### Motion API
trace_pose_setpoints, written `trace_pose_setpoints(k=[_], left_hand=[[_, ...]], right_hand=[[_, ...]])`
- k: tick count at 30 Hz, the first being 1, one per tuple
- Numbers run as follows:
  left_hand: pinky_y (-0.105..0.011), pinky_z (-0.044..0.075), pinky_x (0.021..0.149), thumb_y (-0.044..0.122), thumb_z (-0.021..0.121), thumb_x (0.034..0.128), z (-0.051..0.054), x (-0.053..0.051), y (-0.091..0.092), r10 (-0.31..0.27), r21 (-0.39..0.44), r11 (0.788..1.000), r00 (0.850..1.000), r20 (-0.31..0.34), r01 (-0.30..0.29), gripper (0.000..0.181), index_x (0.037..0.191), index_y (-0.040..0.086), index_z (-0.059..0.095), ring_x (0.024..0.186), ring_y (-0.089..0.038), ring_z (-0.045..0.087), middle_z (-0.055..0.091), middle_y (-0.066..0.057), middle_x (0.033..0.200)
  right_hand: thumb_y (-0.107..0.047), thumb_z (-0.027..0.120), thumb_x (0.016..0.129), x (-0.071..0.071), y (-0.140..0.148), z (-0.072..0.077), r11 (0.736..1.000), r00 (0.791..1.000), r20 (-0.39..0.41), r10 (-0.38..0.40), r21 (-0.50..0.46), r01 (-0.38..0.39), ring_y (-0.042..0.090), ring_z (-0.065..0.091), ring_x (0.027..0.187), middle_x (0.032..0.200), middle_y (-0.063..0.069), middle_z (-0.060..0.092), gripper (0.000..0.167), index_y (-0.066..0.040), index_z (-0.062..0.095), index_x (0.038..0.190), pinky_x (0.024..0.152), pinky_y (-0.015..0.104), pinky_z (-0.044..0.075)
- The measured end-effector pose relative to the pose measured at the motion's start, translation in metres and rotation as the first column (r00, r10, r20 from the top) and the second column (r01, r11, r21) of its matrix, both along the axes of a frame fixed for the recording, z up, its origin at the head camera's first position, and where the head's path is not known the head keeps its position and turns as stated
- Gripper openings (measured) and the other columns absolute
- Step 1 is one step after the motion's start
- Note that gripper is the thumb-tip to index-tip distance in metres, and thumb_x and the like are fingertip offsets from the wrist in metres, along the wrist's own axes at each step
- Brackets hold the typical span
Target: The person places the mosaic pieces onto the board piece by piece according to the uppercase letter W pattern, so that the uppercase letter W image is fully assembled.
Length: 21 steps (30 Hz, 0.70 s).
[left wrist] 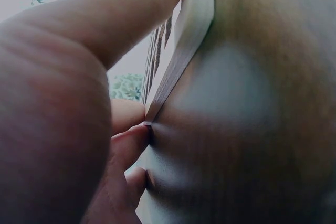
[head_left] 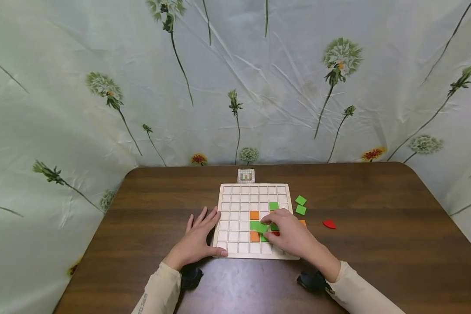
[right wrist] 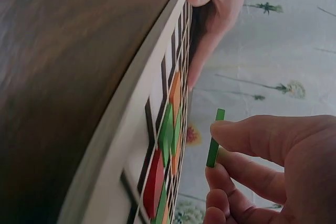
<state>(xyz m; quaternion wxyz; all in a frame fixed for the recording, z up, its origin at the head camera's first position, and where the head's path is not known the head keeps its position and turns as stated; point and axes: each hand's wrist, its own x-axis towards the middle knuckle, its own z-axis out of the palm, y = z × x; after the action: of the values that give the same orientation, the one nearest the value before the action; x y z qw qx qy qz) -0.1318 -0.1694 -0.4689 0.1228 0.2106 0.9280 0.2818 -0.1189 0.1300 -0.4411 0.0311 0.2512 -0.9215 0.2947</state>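
A pale wooden grid board (head_left: pixel 255 257) lies on the table, with several green, orange and red tiles in its right half. My left hand (head_left: pixel 196 240) rests at the board's left edge, fingers spread and thumb on the near-left corner. Above the board, my right hand (head_left: pixel 292 234) pinches a green tile (right wrist: pixel 216 139) between thumb and fingers. In the right wrist view that tile is edge-on and apart from the board. Below it sit an orange tile (head_left: pixel 254 236) and a red tile (right wrist: pixel 153 184). Part of the tile pattern is hidden behind my right hand.
Two loose green tiles (head_left: pixel 300 209) lie right of the board. A red piece with a curved edge (head_left: pixel 329 224) is farther right, and an orange piece (head_left: pixel 303 223) shows partly behind my right hand. A small printed card (head_left: pixel 246 175) lies beyond the board's far edge.
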Motion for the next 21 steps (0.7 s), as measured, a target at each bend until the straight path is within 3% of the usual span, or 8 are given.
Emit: trace_pose_setpoints(k=[7,13,21], left_hand=[[-0.062,-0.007,0.117,0.059,0.083,0.0724,-0.001,-0.001,0.000,0.002,-0.015,1.000,1.000,-0.001,-0.002,0.115,0.160,0.011,0.027,0.154,-0.032,0.001,0.016,-0.004,0.168],[-0.063,-0.006,0.117,0.060,0.082,0.0722,-0.003,-0.001,-0.001,0.008,-0.014,1.000,1.000,-0.002,-0.008,0.115,0.160,0.012,0.027,0.154,-0.033,0.002,0.016,-0.004,0.168],[-0.063,-0.006,0.117,0.061,0.082,0.0724,-0.003,-0.001,0.000,0.004,-0.007,1.000,1.000,-0.002,-0.004,0.115,0.160,0.012,0.026,0.154,-0.033,0.001,0.016,-0.004,0.167]], right_hand=[[-0.013,0.079,0.083,0.002,-0.018,-0.003,1.000,0.999,0.024,0.030,0.009,-0.030,0.016,0.057,0.091,0.097,-0.002,0.067,0.021,-0.009,0.075,0.104,0.081,0.034,0.052],[-0.014,0.079,0.083,0.001,-0.031,-0.007,0.998,0.998,0.046,0.049,0.024,-0.050,0.012,0.052,0.083,0.091,-0.004,0.065,0.020,-0.009,0.076,0.101,0.072,0.029,0.048],[-0.008,0.077,0.081,-0.002,-0.038,-0.007,0.996,0.996,0.004,0.084,0.014,-0.084,0.015,0.055,0.084,0.092,0.001,0.068,0.019,-0.006,0.076,0.100,0.074,0.030,0.048]])
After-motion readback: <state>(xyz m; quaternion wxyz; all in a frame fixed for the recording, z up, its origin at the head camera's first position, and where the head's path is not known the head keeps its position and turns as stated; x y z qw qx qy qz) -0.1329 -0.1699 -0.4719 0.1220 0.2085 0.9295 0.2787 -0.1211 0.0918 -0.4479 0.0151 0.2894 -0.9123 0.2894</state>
